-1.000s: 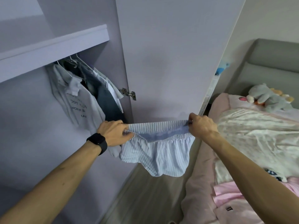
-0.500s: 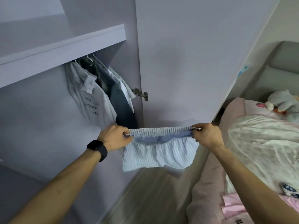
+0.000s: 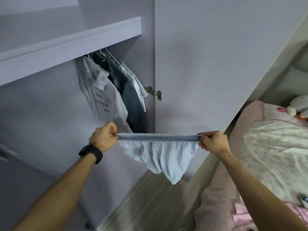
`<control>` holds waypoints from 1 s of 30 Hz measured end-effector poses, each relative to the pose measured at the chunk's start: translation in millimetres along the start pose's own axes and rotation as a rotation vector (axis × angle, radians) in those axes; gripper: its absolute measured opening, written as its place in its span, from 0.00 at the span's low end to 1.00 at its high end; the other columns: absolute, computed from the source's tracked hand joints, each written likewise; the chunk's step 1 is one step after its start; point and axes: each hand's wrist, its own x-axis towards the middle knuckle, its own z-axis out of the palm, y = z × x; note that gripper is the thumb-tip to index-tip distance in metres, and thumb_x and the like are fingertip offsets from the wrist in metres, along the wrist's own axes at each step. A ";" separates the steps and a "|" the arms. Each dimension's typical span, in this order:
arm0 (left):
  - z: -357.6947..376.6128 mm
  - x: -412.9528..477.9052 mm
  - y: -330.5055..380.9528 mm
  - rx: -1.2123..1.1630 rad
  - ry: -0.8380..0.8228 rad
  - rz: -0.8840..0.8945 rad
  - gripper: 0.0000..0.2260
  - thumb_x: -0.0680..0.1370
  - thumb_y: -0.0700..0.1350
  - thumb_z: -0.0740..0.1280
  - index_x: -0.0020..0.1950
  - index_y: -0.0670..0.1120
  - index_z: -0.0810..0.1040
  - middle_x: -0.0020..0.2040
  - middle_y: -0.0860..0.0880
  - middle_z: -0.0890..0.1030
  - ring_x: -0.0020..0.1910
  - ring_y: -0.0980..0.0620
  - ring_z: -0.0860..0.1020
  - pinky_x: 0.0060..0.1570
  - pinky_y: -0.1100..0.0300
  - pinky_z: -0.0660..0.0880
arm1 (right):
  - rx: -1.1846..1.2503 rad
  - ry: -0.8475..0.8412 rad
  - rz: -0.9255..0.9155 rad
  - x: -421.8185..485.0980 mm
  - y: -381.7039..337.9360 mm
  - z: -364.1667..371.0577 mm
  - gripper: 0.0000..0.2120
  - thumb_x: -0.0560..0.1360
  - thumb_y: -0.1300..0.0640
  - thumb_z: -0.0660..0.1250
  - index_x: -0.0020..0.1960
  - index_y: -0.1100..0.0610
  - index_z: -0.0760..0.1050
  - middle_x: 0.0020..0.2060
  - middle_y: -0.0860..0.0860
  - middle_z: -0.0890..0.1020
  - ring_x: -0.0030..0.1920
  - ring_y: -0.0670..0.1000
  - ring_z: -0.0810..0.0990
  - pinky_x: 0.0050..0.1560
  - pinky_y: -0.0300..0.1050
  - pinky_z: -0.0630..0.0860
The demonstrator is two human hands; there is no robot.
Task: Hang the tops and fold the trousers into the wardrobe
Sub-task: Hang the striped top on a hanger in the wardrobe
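Observation:
Light blue striped shorts hang in the air in front of the open wardrobe. My left hand grips the left end of their elastic waistband and my right hand grips the right end. The waistband is stretched flat and taut between them, and the legs dangle below. Inside the wardrobe, several tops hang on white hangers under a shelf: a white shirt with dark lettering in front, darker ones behind.
The open wardrobe door stands straight ahead, its hinge beside the hanging clothes. A bed with pale bedding, a plush toy and pink clothes lies at the right. Wood floor shows below.
My hands have pulled further apart and drawn the waistband into a straight tight line. The shorts' legs swing lower. The view has shifted left, towards the wardrobe.

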 end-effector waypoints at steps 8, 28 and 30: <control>1.6 -21.2 -11.0 -0.107 -0.264 -0.029 0.11 0.77 0.43 0.63 0.34 0.49 0.72 0.33 0.51 0.76 0.37 0.47 0.75 0.38 0.57 0.70 | 0.098 -0.151 0.078 -3.0 -24.0 78.3 0.12 0.77 0.62 0.62 0.47 0.52 0.83 0.28 0.51 0.84 0.27 0.50 0.82 0.33 0.43 0.82; -101.6 -106.2 -45.0 -0.153 0.352 -0.435 0.12 0.74 0.63 0.71 0.40 0.57 0.81 0.36 0.56 0.82 0.38 0.56 0.79 0.39 0.61 0.75 | 0.274 -0.594 -0.443 78.8 -160.0 187.9 0.11 0.75 0.49 0.75 0.40 0.55 0.82 0.31 0.47 0.84 0.30 0.43 0.81 0.34 0.37 0.79; -102.0 -125.9 -34.9 0.110 0.388 -0.545 0.17 0.75 0.69 0.64 0.47 0.57 0.81 0.43 0.54 0.83 0.44 0.49 0.81 0.43 0.55 0.77 | 0.078 -0.689 -0.554 80.8 -164.9 201.6 0.15 0.77 0.44 0.72 0.39 0.54 0.81 0.31 0.45 0.84 0.32 0.45 0.82 0.39 0.43 0.80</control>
